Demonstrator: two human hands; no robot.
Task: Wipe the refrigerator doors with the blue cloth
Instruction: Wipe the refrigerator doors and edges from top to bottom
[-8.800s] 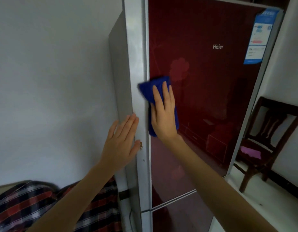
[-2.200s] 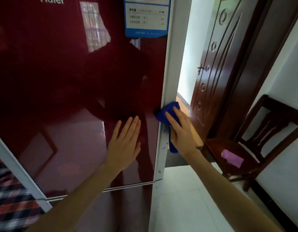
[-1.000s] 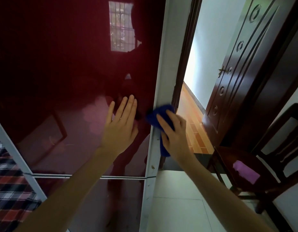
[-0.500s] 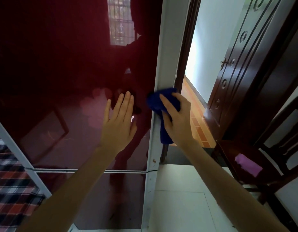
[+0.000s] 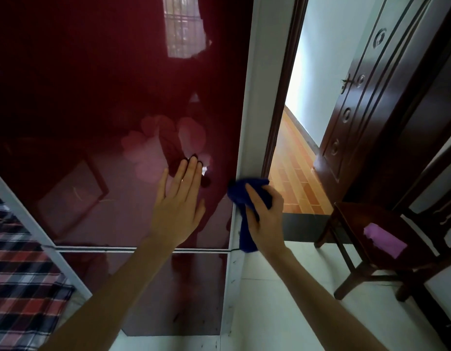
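Right hand, grip closed round the blue cloth, presses it against the pale right edge strip of the refrigerator door; a tail of cloth hangs down past the seam to the lower door. Left hand flat, fingers spread, holding nothing, just left of that edge. Right of the edge: bare tile floor, then a wooden chair, beyond it an open doorway.

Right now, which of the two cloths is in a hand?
The blue cloth, gripped by the right hand against the refrigerator's pale edge. The pink cloth lies untouched on the chair.
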